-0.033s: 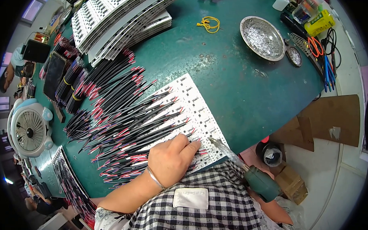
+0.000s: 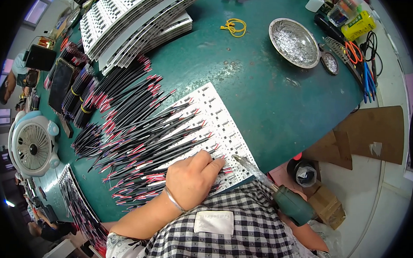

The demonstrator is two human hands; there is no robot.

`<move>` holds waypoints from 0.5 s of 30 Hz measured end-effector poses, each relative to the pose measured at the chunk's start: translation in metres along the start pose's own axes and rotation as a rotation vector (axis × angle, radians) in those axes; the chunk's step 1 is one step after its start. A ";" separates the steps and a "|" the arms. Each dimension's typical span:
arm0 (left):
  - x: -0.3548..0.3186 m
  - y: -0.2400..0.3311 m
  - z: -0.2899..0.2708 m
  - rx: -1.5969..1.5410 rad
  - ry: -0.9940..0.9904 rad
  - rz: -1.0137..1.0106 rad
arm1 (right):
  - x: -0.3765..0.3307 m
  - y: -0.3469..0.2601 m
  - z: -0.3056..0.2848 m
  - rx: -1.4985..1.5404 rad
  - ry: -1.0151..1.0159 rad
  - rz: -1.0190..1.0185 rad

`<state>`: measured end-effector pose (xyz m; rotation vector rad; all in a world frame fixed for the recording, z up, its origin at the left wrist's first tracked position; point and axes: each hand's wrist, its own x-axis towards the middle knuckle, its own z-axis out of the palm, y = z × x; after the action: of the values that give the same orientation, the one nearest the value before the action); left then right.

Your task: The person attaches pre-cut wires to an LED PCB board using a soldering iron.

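- Left hand (image 2: 191,181): fingers curled together, pressing down on red-and-black wires (image 2: 142,145) at the near end of the white board (image 2: 215,125). A metal bangle sits on the wrist.
- Right hand: hidden behind the checked shirt; its grip cannot be told. A soldering iron (image 2: 277,190) with a green handle comes from that side.
- Iron tip: just beside the left fingertips, pointing up-left at the board's near edge.
- Board: flat on the green table (image 2: 271,99), directly ahead of both hands. Its long axis runs from the near edge away and slightly left. The left hand is on it; the iron is nearer its right edge.
- Wires: thin, insulated, fanned in rows across the board toward the left, red ends toward the board.
- Board surface: matte white, with rows of small dark pads.
- Far side: stacked white boards (image 2: 137,22), a dented metal bowl (image 2: 295,42), yellow rubber bands (image 2: 235,26).
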<state>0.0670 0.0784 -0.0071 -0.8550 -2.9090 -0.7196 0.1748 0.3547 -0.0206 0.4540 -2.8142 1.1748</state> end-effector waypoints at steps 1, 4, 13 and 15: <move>0.000 0.001 0.000 0.006 -0.002 -0.024 | -0.003 0.003 0.002 0.016 0.009 -0.001; 0.001 0.001 0.000 0.012 0.004 -0.009 | -0.010 0.012 0.010 0.059 0.033 -0.005; 0.002 -0.001 0.000 -0.011 0.019 -0.006 | -0.012 0.017 0.009 -0.073 -0.024 -0.076; 0.003 0.000 0.000 -0.008 0.017 0.004 | -0.018 0.021 0.016 0.063 -0.011 0.027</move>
<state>0.0643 0.0798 -0.0066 -0.8505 -2.8911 -0.7355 0.1869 0.3620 -0.0489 0.4291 -2.8075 1.2729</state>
